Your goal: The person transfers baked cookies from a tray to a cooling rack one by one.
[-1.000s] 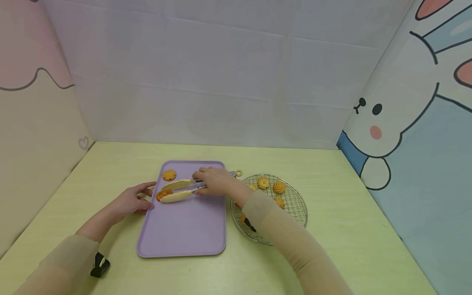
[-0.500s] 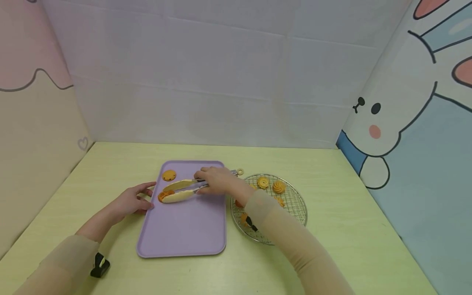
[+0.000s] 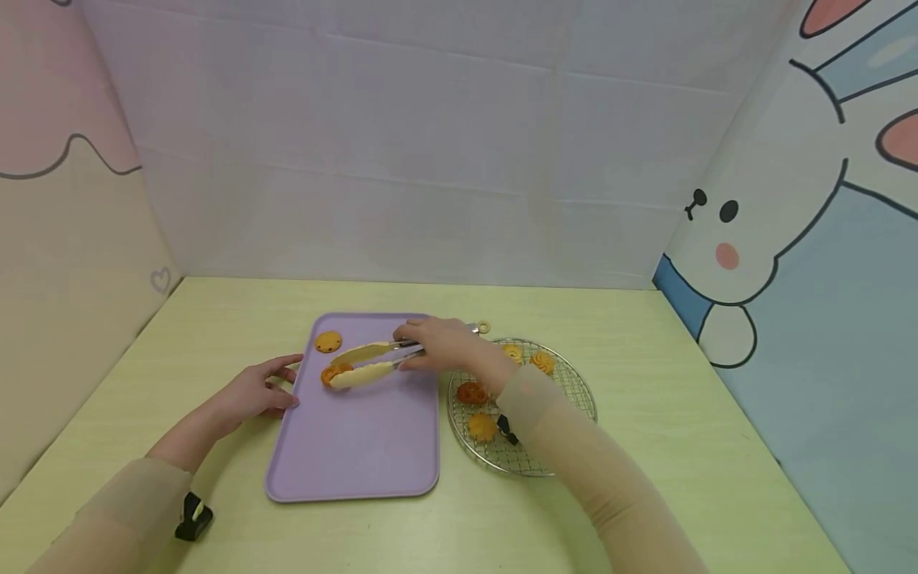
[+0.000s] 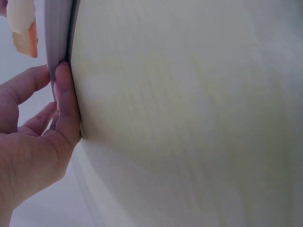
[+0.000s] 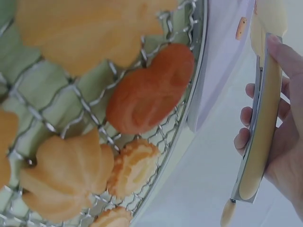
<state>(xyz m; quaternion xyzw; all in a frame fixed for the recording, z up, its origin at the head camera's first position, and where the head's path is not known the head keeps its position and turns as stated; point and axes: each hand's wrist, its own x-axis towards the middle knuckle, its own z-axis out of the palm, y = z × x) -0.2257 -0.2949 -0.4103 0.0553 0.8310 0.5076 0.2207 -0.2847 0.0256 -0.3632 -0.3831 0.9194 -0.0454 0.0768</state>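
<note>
My right hand (image 3: 448, 347) grips a pair of tongs (image 3: 367, 375) with cream tips and metal arms, reaching over the purple tray (image 3: 351, 454). Between the tips is a small orange-brown cookie (image 3: 335, 374), partly covered by them, close over the tray. In the right wrist view, fingers and thumb wrap the tongs' cream-sided handle (image 5: 262, 132). My left hand (image 3: 251, 392) is at the tray's left side; the left wrist view has its fingers (image 4: 67, 101) on both sides of the rim, pinching it. A round dotted cookie (image 3: 328, 342) lies in the tray's far left corner.
Right of the tray stands a round wire rack (image 3: 512, 472) bearing several cookies, among them a brown pretzel-shaped one (image 3: 472, 392) and a star-shaped one (image 3: 482, 427). My right forearm (image 3: 574, 454) crosses over it. A pale wall (image 3: 402, 159) closes off the table's back.
The right hand and tongs have moved to the right and slightly away, carrying the orange-brown cookie away from the tray's left rim. More of the rack's near-left cookies now shows. The left hand stays put.
</note>
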